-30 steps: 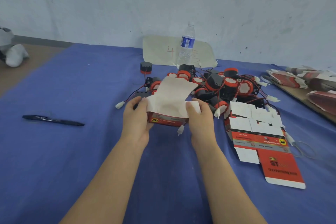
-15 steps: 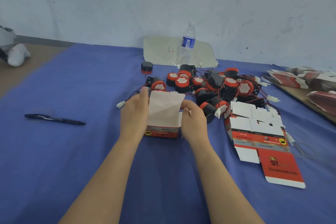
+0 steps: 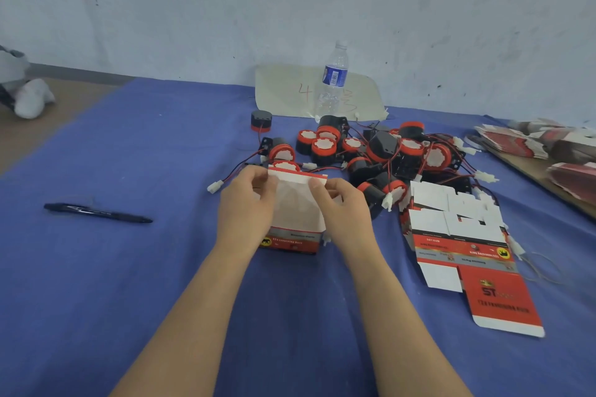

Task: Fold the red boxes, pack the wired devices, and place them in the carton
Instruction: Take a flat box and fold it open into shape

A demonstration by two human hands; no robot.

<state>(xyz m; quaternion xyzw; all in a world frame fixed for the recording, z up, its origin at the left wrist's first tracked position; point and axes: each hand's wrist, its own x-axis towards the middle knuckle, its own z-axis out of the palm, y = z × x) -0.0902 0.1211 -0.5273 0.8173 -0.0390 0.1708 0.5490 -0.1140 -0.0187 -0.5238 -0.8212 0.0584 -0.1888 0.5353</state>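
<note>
A small red box (image 3: 295, 235) stands on the blue cloth in front of me, its white top flap bent over the opening. My left hand (image 3: 246, 206) grips the box's left side and pinches the flap's left corner. My right hand (image 3: 343, 209) pinches the flap's right corner and covers the box's right side. Behind the box lies a heap of black and red wired devices (image 3: 371, 151) with white plugs. Flat unfolded red boxes (image 3: 464, 248) lie to the right of my hands. What is inside the box is hidden.
A black pen (image 3: 96, 213) lies on the cloth at the left. A water bottle (image 3: 333, 80) stands before a cardboard sheet (image 3: 290, 90) at the wall. More flat red boxes (image 3: 554, 145) are stacked on a board at the far right. White cloth bundle (image 3: 30, 97) at the far left.
The white top flap was raised open a second ago; both hands have bent it down over the box's opening. The box now stands squarer between my hands.
</note>
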